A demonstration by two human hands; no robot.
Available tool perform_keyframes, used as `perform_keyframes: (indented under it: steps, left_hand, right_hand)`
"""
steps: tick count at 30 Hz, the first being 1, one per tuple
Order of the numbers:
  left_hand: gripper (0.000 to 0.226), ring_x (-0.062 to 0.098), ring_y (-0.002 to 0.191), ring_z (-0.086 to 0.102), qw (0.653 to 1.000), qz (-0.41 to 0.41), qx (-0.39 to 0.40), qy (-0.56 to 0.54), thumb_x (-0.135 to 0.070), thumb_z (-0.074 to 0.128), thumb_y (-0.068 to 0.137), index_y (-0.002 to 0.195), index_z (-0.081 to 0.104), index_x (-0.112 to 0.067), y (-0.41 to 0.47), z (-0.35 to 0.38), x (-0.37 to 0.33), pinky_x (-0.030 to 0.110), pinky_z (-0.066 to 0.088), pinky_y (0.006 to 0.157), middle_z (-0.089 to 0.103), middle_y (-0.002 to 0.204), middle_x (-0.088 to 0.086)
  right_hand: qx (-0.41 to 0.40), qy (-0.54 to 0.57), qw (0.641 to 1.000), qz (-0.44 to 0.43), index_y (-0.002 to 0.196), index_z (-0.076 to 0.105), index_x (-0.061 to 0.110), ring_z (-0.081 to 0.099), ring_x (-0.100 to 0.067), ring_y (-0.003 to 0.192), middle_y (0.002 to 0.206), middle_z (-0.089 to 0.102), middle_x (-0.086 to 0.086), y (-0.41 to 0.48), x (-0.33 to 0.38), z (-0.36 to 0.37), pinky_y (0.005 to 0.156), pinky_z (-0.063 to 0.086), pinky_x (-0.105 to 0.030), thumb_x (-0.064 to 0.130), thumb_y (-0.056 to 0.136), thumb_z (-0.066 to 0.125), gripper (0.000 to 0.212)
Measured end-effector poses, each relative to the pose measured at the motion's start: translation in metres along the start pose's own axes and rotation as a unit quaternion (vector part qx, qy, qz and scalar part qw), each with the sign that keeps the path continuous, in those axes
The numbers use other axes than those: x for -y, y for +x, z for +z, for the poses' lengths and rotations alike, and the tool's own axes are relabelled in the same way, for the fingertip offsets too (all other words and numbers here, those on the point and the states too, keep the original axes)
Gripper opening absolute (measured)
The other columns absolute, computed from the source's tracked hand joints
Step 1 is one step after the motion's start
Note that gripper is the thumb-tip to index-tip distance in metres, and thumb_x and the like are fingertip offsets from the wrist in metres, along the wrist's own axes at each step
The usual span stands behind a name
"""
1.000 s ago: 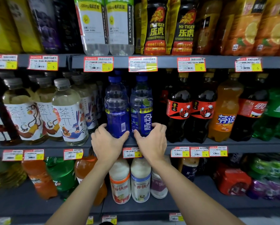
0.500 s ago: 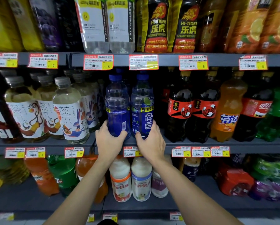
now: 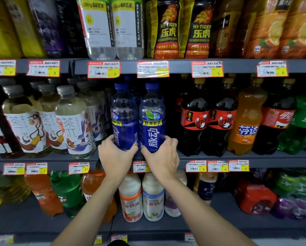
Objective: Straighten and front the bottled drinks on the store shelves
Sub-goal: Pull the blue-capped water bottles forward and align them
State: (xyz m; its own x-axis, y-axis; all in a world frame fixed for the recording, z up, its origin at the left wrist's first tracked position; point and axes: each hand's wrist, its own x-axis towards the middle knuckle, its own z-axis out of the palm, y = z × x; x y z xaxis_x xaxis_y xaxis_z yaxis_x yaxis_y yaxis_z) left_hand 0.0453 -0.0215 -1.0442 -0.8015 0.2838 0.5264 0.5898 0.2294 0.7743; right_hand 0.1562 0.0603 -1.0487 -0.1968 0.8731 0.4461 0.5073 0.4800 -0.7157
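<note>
Spotter: Since a second ago the right blue bottle [image 3: 153, 121] on the middle shelf [image 3: 219, 158] has turned label-front — your right hand [image 3: 162, 155] clasps it.
Operator: Remaining?
Spotter: At its nine o'clock, the left blue bottle [image 3: 124, 121], clasped by your left hand [image 3: 115, 153], sits label side-on.

We reach up with both bare arms: left forearm [image 3: 88, 210] and right forearm [image 3: 198, 210] rise from below shelf edge [image 3: 276, 162], converging toward it. Our left hand [image 3: 115, 153] sits at shelf edge, fingers curled round base of left blue bottle [image 3: 124, 118]. Our right hand [image 3: 162, 155] is just beside it, wrapped round base of right blue bottle [image 3: 153, 121]. Thumbs nearly meet. Backs of hands face us.
</note>
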Motion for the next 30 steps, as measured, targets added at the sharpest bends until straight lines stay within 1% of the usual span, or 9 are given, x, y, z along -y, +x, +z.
perform_keyframes:
  steps: [3,6,8,11,16,19,21,24,30]
  left_hand:
    - [0.080,0.027,0.107,0.054,0.998,-0.030,-0.025,0.057,-0.064,0.085,0.059,0.114,0.059,-0.011,-0.005,0.003,-0.004,0.046,0.048,0.094,0.062,0.108,0.004]
    - [0.086,0.027,0.114,0.051,0.999,-0.012,0.013,0.044,-0.066,0.083,0.061,0.124,0.055,-0.014,0.001,-0.002,0.004,0.047,0.044,0.099,0.061,0.117,0.003]
    - [0.078,0.025,0.118,0.050,0.998,0.008,0.067,0.010,-0.064,0.078,0.066,0.128,0.055,-0.023,0.007,-0.006,0.009,0.050,0.040,0.104,0.064,0.122,-0.003]
    - [0.054,0.026,0.113,0.047,0.995,0.031,0.095,-0.003,-0.058,0.071,0.072,0.118,0.056,-0.034,0.007,-0.007,0.009,0.053,0.038,0.103,0.065,0.110,-0.014]
    - [0.081,0.033,0.118,0.050,0.997,-0.022,0.058,0.056,-0.063,0.079,0.068,0.128,0.055,-0.015,0.007,0.001,0.001,0.049,0.037,0.104,0.063,0.123,0.008]
    - [0.087,0.031,0.123,0.046,0.995,-0.029,0.051,0.085,-0.068,0.078,0.068,0.132,0.055,-0.014,0.006,0.002,-0.002,0.044,0.034,0.105,0.059,0.129,0.011]
    - [0.083,0.026,0.126,0.046,0.994,-0.009,0.088,0.061,-0.070,0.074,0.071,0.134,0.055,-0.018,0.007,-0.005,0.006,0.044,0.034,0.109,0.058,0.132,0.006]
    - [0.084,0.023,0.127,0.051,0.984,-0.008,0.173,-0.033,-0.066,0.074,0.073,0.141,0.053,-0.021,0.015,-0.020,0.020,0.049,0.042,0.109,0.061,0.133,0.001]
    - [0.067,0.021,0.118,0.059,0.989,-0.003,0.133,-0.058,-0.055,0.084,0.072,0.128,0.061,-0.027,0.012,-0.024,0.018,0.047,0.051,0.100,0.068,0.121,-0.002]
  right_hand:
    - [-0.001,-0.009,1.000,-0.010,0.125,0.049,0.020,0.062,-0.021,0.102,0.113,0.045,0.005,0.001,-0.006,-0.003,0.081,0.051,-0.037,0.076,0.067,0.069,0.082]
    - [0.041,0.003,0.998,-0.043,0.132,0.045,0.022,0.062,-0.020,0.103,0.119,0.044,0.005,0.003,-0.017,-0.010,0.079,0.052,-0.037,0.076,0.071,0.068,0.085]
    - [0.061,0.016,0.997,-0.052,0.137,0.043,0.024,0.061,-0.019,0.105,0.121,0.043,0.005,0.003,-0.023,-0.013,0.080,0.052,-0.036,0.076,0.074,0.067,0.086]
    - [0.060,0.022,0.996,-0.059,0.139,0.043,0.024,0.060,-0.018,0.106,0.122,0.043,0.006,-0.001,-0.023,-0.013,0.080,0.051,-0.035,0.074,0.076,0.066,0.083]
    - [0.041,0.035,0.997,-0.051,0.131,0.047,0.025,0.061,-0.015,0.101,0.113,0.039,0.011,0.000,-0.020,-0.013,0.077,0.051,-0.033,0.072,0.073,0.070,0.078]
    - [0.056,0.039,0.996,-0.056,0.133,0.048,0.024,0.060,-0.013,0.102,0.114,0.041,0.011,0.005,-0.022,-0.015,0.080,0.052,-0.034,0.072,0.071,0.072,0.082]
    - [0.085,0.047,0.993,-0.071,0.136,0.051,0.023,0.058,-0.012,0.103,0.113,0.040,0.013,0.014,-0.029,-0.020,0.082,0.046,-0.028,0.070,0.073,0.073,0.082]
    - [0.126,0.056,0.985,-0.104,0.138,0.055,0.020,0.058,-0.013,0.104,0.112,0.045,0.011,0.026,-0.039,-0.028,0.084,0.041,-0.024,0.058,0.085,0.070,0.066]
    - [0.101,0.090,0.984,-0.116,0.135,0.058,0.019,0.059,-0.017,0.085,0.109,0.052,0.005,0.020,-0.039,-0.024,0.084,0.052,-0.037,0.041,0.092,0.070,0.050]
